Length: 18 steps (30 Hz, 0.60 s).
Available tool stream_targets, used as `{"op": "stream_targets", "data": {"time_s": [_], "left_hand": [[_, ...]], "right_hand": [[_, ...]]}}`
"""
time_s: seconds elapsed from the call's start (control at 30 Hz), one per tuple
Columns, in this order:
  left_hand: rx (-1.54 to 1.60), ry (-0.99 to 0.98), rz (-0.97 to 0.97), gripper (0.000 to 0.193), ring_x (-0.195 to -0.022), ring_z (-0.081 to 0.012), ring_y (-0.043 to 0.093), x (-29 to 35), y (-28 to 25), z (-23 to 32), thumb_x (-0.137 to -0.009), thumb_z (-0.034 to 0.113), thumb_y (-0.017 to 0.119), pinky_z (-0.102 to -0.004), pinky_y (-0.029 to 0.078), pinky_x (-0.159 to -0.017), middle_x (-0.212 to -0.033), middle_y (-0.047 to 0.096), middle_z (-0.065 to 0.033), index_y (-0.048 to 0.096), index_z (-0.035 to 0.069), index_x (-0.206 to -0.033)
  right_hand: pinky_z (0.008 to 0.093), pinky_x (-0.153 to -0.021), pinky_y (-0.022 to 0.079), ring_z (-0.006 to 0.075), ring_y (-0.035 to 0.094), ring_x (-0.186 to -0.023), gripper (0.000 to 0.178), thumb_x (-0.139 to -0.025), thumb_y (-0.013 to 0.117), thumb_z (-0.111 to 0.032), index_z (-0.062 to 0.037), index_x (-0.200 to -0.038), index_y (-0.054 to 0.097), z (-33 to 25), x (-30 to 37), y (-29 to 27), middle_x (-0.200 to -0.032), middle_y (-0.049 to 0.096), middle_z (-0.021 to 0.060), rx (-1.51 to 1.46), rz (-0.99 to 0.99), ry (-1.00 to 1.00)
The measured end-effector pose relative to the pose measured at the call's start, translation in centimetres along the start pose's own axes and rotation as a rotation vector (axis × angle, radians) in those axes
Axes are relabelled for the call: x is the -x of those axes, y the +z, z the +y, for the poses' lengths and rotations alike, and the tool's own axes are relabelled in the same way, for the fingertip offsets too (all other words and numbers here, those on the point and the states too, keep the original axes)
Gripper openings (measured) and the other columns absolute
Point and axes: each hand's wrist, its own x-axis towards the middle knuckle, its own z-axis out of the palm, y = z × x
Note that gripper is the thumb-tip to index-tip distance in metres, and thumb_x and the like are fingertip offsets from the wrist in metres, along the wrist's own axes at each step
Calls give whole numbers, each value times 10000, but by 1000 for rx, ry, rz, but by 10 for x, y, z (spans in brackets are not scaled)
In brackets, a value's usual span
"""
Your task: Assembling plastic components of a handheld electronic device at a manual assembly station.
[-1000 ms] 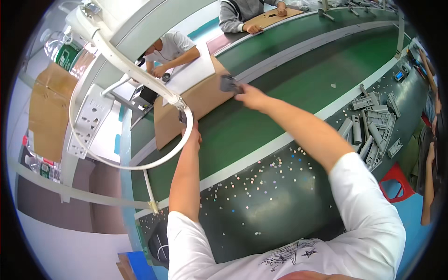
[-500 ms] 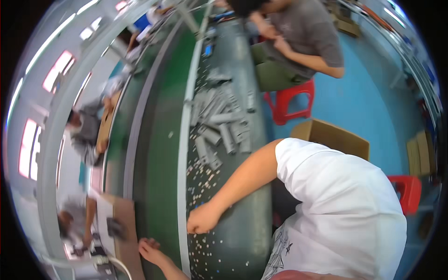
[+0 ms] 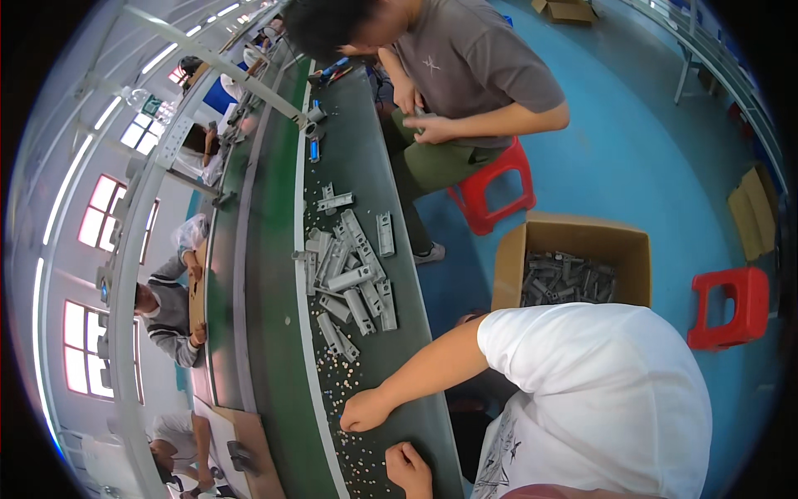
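My right hand [image 3: 366, 411] reaches down onto the dark bench surface [image 3: 416, 349], its fingers closed and pressed among small scattered pieces [image 3: 337, 378] of pale and tan colour. Whatever those fingers pinch is hidden. Closer to the lower edge, my left hand [image 3: 409, 467] is curled closed above the same surface. I cannot make out whether anything lies inside it. Beyond my right hand is a loose pile of long grey channel-shaped parts [image 3: 357, 274] with holes in them; the nearest of these lie among the small pieces.
A pale rail [image 3: 309, 333] divides the bench from a green conveyor belt [image 3: 278, 333]. On my right stand a cardboard box [image 3: 509, 266] of grey parts and a red stool [image 3: 731, 308]. A seated co-worker [image 3: 474, 66] handles a small part; others sit across the belt.
My left hand has moved right, from over the green belt to the bench side of the rail. My right hand stays low among the small pieces. The view has shifted, showing more of the box.
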Motion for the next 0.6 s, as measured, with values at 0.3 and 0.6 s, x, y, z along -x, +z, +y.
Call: {"op": "stream_targets", "data": {"time_s": [0.3, 0.6], "left_hand": [[-64, 35, -1, 149, -697, -341, 546, -6, 7, 11, -929, 119, 524, -409, 438, -632, -783, 552, -155, 539, 5, -833], [-103, -17, 3, 118, -746, -364, 587, -10, 0, 4, -896, 118, 542, -429, 478, -660, -828, 595, -179, 596, 26, -847]], "right_hand": [[469, -691, 490, 356, 636, -789, 188, -841, 508, -156, -50, -891, 656, 12, 6, 2, -818, 664, 166, 80, 35, -111], [502, -706, 515, 390, 648, -818, 207, -796, 505, -181, -61, -877, 653, -13, -6, -16, -856, 663, 211, 222, -165, -67]]}}
